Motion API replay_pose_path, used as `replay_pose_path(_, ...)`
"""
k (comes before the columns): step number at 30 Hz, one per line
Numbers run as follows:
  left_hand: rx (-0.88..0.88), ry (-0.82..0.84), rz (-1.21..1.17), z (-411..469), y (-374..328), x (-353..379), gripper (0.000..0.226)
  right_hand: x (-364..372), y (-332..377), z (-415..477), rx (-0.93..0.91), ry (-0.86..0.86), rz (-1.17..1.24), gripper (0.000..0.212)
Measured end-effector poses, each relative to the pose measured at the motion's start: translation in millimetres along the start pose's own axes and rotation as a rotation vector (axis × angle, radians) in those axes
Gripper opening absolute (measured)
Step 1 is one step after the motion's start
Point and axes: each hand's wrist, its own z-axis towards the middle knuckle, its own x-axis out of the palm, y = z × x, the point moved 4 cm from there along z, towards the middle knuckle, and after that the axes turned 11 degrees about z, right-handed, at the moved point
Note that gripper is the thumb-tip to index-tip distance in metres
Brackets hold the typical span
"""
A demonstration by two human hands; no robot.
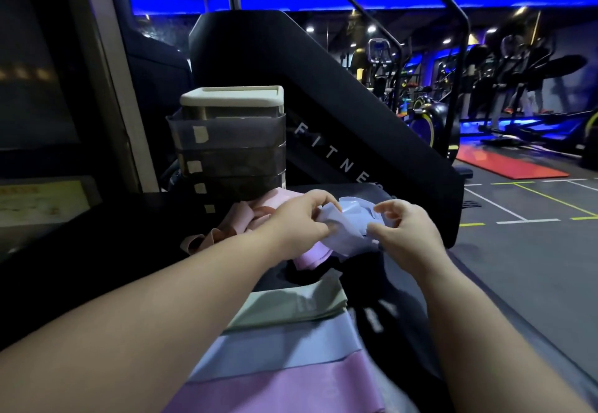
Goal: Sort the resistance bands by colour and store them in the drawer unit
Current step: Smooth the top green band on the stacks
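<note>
Both hands hold a crumpled light blue band (348, 228) above a black surface. My left hand (297, 218) grips its left end; my right hand (404, 224) pinches its right side. A lilac band (312, 255) lies under the blue one. Pink bands (239, 218) are piled to the left, at the foot of the drawer unit (229, 150). That unit has smoky drawers with pale tape labels and a cream top. Close to me lie flat folded bands: green (291, 305), blue (278, 351) and lilac (284, 390).
A big black stair machine (323, 95) marked FITNESS rises right behind the drawer unit. A dark panel and pillar (97, 72) stand at the left. Grey gym floor (524, 244) with painted lines, a red mat (508, 163) and cardio machines lie to the right.
</note>
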Motion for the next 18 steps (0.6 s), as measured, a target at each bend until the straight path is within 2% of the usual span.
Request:
replay_pose_path(2, 0.007, 0.015, -0.038, 1, -1, -2, 0.024, -5, -6, 1, 0.072, -0.021, -0.087, 0.046)
replay_pose_path(4, 0.007, 0.047, -0.046, 0, 1, -2, 0.03, -2, -12, -2, 0.18, 0.076, -0.159, 0.062)
replay_pose_path(5, 0.009, 0.075, -0.037, -1, 2, -1, 0.033, 1, -14, -4, 0.21, 0.133, -0.165, 0.061)
replay_pose_path(7, 0.019, 0.13, -0.018, -3, 3, 0, 0.04, 5, -14, -6, 0.224, 0.196, -0.135, 0.038)
replay_pose_path(10, -0.016, 0.147, 0.073, -6, 9, 0, 0.051, 4, -16, 0, 0.211, 0.133, -0.092, 0.012)
replay_pose_path(12, -0.063, 0.145, 0.027, -6, 15, 1, 0.05, 3, -16, 2, 0.221, 0.098, -0.022, 0.009)
replay_pose_path(14, -0.096, 0.138, 0.021, -6, 19, 1, 0.035, 2, -17, 2, 0.23, 0.09, 0.056, 0.009)
replay_pose_path(16, -0.117, 0.138, 0.098, -3, 22, 0, 0.022, 1, -16, 2, 0.234, 0.076, 0.153, 0.006)
replay_pose_path(18, -0.124, 0.129, 0.147, -2, 21, 0, 0.023, -1, -15, 4, 0.219, 0.039, 0.229, 0.006)
